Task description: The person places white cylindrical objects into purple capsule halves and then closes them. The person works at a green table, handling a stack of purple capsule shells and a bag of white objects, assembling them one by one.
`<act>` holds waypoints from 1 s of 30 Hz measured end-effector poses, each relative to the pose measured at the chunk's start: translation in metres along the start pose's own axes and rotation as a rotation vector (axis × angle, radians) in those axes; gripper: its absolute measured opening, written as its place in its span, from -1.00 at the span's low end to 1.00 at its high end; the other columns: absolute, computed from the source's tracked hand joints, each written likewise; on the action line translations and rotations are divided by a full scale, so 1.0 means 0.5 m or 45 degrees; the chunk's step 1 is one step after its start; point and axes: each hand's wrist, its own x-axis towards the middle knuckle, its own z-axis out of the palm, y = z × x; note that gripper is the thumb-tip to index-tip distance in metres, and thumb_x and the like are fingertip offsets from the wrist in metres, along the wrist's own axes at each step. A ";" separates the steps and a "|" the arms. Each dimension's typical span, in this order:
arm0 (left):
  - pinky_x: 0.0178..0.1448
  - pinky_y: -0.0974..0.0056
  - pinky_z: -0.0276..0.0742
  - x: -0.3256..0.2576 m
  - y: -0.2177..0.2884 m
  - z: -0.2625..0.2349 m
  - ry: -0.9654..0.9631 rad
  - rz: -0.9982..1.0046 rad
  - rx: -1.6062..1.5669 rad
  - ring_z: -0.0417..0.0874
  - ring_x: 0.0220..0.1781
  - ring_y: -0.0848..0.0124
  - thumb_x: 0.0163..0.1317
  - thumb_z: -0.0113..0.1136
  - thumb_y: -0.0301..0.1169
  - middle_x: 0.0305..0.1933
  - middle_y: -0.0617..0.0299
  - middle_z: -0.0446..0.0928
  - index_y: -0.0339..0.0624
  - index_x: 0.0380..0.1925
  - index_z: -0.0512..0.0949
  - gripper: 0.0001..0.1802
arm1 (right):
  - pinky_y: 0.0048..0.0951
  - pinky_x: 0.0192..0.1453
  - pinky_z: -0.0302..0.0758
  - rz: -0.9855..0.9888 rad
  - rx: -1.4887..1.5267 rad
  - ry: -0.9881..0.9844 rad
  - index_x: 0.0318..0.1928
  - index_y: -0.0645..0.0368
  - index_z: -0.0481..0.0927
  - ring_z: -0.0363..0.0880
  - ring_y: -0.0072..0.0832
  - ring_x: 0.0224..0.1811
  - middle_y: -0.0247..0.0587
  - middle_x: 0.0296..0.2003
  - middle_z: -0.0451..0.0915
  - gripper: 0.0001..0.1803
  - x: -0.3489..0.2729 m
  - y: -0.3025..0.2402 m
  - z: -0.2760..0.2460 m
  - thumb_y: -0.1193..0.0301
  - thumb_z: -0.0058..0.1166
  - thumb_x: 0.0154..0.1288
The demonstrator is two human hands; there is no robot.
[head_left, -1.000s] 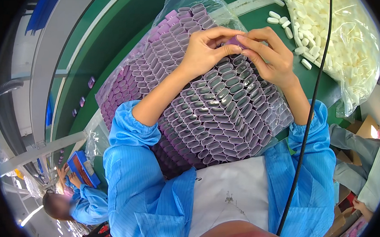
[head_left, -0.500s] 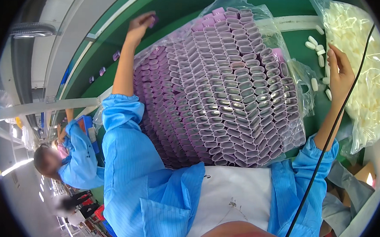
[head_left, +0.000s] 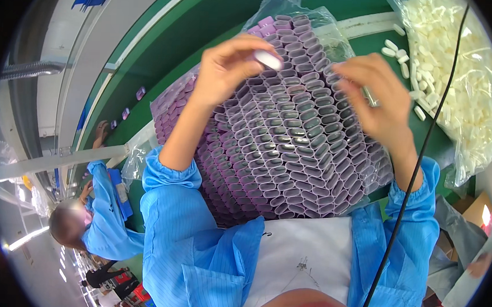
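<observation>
My left hand (head_left: 225, 69), closed in a pinch, holds up an oval case (head_left: 268, 60) with its white end facing right and a trace of purple at its edge. Beneath it stand tightly packed rows of open purple oval tubes (head_left: 285, 139), mouths upward, on a clear plastic sheet. My right hand (head_left: 374, 93) hovers over the right side of these rows, fingers bent and slightly apart. Nothing shows between its blurred fingertips. Several loose white oval caps (head_left: 402, 60) lie on the green surface beyond it, beside a clear bag (head_left: 455, 81) heaped with more caps.
A green conveyor belt (head_left: 167, 66) behind a pale rail carries a few small purple pieces (head_left: 141, 93). Farther left, a co-worker in a blue jacket (head_left: 109, 224) sits near a blue bin (head_left: 120, 194). A black cable (head_left: 417, 168) hangs across the right side.
My left hand has come from the belt over the tubes with the oval case, which now shows a white end. My right hand has moved left, away from the caps.
</observation>
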 end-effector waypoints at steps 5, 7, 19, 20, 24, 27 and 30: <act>0.08 0.27 0.51 -0.003 -0.011 0.087 -0.057 -0.037 -0.038 0.56 -0.02 0.36 0.14 0.22 -0.59 -0.08 0.08 0.53 -0.35 -0.09 0.56 -0.71 | -0.41 -0.47 0.43 -0.340 -0.048 0.041 -0.25 0.26 0.60 0.49 -0.35 -0.44 -0.21 -0.37 0.54 -0.68 -0.001 -0.012 0.046 0.55 0.31 -0.13; 0.08 0.29 0.51 -0.009 -0.016 0.101 -0.017 -0.059 -0.039 0.56 -0.02 0.37 0.14 0.21 -0.60 -0.06 0.08 0.53 -0.36 -0.09 0.56 -0.71 | -0.43 -0.51 0.42 -0.389 -0.027 0.053 -0.29 0.30 0.59 0.50 -0.35 -0.46 -0.19 -0.37 0.54 -0.69 -0.007 0.000 0.048 0.56 0.30 -0.15; 0.06 0.29 0.56 -0.049 -0.016 0.139 0.285 -0.392 -0.250 0.58 0.00 0.36 0.19 0.16 -0.59 -0.01 0.07 0.54 -0.35 0.01 0.50 -0.65 | -0.41 -0.43 0.49 -0.397 0.079 0.035 -0.21 0.37 0.51 0.53 -0.31 -0.46 -0.14 -0.39 0.54 -0.65 -0.026 0.022 0.065 0.47 0.24 -0.03; 0.05 0.25 0.55 -0.048 -0.018 0.117 0.220 -0.321 0.059 0.58 -0.01 0.34 0.18 0.17 -0.60 -0.04 0.07 0.56 -0.34 0.00 0.51 -0.66 | -0.43 -0.38 0.51 -0.359 0.085 0.005 -0.12 0.30 0.50 0.55 -0.35 -0.45 -0.19 -0.38 0.57 -0.61 -0.030 0.032 0.067 0.39 0.24 0.05; 0.08 0.28 0.51 -0.005 0.011 -0.063 0.563 -0.269 0.378 0.57 -0.04 0.36 0.30 0.10 -0.42 -0.06 0.11 0.55 -0.35 0.06 0.45 -0.64 | -0.46 -0.37 0.51 0.319 0.190 0.032 -0.10 0.16 0.54 0.57 -0.41 -0.49 -0.26 -0.37 0.61 -0.64 -0.037 0.044 -0.026 0.27 0.23 0.14; 0.11 0.36 0.43 -0.046 -0.024 -0.349 0.766 -0.397 0.738 0.55 -0.01 0.43 0.34 0.04 -0.42 -0.04 0.17 0.55 -0.30 0.04 0.49 -0.69 | -0.41 -0.36 0.51 0.661 -0.334 0.043 -0.27 0.19 0.59 0.59 -0.35 -0.50 -0.19 -0.49 0.61 -0.76 -0.066 0.110 -0.135 0.30 0.22 0.14; 0.15 0.39 0.36 -0.158 -0.080 -0.581 0.607 -0.753 1.156 0.52 -0.01 0.50 0.36 0.02 -0.39 -0.05 0.22 0.56 -0.19 0.04 0.52 -0.71 | -0.28 -0.33 0.50 1.003 -0.668 -0.420 -0.44 0.26 0.59 0.61 -0.20 -0.45 -0.07 -0.56 0.59 -0.81 -0.111 0.151 -0.171 0.37 0.23 0.06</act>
